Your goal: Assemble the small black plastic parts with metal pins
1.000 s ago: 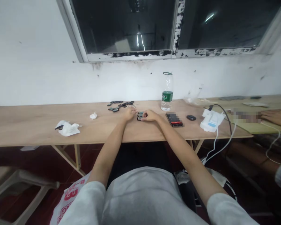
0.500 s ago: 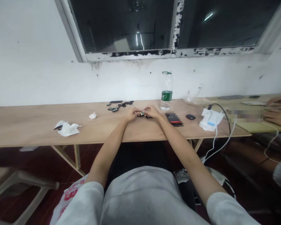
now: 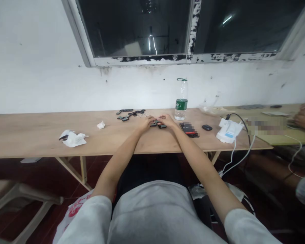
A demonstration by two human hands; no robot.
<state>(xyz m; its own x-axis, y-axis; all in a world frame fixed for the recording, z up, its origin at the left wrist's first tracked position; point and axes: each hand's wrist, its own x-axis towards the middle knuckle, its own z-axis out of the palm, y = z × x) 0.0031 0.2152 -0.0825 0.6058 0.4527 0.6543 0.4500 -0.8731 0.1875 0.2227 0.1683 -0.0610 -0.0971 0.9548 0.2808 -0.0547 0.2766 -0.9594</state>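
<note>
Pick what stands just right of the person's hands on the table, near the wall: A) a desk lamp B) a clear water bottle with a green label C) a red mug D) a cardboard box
B: a clear water bottle with a green label stands upright on the wooden table, just beyond and right of the right hand and left hand, which meet over small black parts.

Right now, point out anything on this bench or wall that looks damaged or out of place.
The window frame is damaged: its paint is flaking off in dark patches along the sill and centre post. Crumpled tissues lie loose on the bench. Small black parts are scattered behind both hands, left and right.
</note>
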